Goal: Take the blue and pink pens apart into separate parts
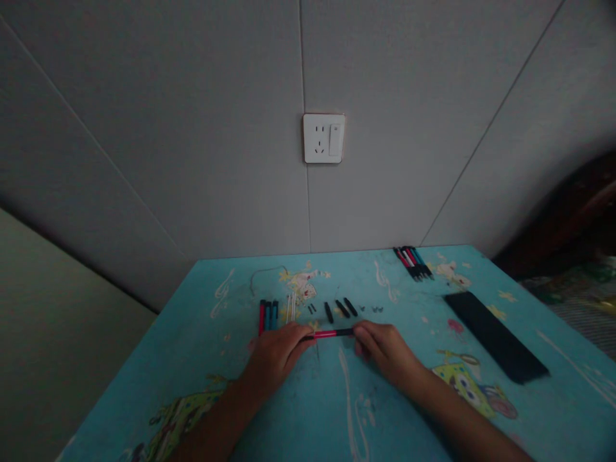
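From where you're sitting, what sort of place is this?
Probably a room in a home: a small table with a turquoise cartoon-print cover stands against a plain grey wall bearing a wall socket. Both hands hold a red-and-black pen, with pen parts laid out.

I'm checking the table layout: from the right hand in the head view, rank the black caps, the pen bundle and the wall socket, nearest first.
From the right hand:
1. Black caps, just beyond the hand, mid-table.
2. Pen bundle, at the far table edge, to the right.
3. Wall socket, up on the wall behind the table.

Bare table [308, 410] near the body, pen parts [337, 310] just beyond, black case [495, 343] blocking right.
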`<state>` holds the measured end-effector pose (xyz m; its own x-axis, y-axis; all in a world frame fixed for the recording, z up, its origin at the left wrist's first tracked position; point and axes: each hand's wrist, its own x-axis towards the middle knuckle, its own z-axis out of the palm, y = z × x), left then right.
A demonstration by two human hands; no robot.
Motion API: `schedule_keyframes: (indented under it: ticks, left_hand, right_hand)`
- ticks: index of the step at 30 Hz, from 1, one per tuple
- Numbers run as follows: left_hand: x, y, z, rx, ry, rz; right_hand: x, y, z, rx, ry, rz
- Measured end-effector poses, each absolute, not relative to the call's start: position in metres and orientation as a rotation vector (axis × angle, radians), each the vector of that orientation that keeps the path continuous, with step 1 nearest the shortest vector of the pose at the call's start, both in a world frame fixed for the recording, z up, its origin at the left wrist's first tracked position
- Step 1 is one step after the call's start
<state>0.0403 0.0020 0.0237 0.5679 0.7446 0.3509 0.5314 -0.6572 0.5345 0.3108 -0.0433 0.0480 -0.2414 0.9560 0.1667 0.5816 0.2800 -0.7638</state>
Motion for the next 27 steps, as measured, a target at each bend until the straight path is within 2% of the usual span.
schedule_keyframes:
  ticks: [8, 16, 19, 24, 27]
  left_hand:
    - [0.048, -0.004, 0.029, 2.379, 1.182, 0.723]
    - [0.062, -0.011, 0.046, 1.478, 1.275, 0.623]
    - [0.066, -0.011, 0.048, 1.408, 1.231, 0.733]
    - [0.066, -0.008, 0.047, 1.375, 1.196, 0.812]
    - [0.065, -0.008, 0.046, 1.459, 1.198, 0.8]
  right_hand:
    - [0.317, -0.04, 0.053, -1.141, -1.852, 0.629]
    - [0.322, -0.042, 0.056, -0.989, -1.877, 0.485]
    - [0.319, -0.042, 0.058, -1.085, -1.81, 0.577]
    - [0.31, -0.042, 0.054, -1.301, -1.564, 0.939]
    - [0.309, -0.042, 0.05, -1.348, -1.499, 0.972]
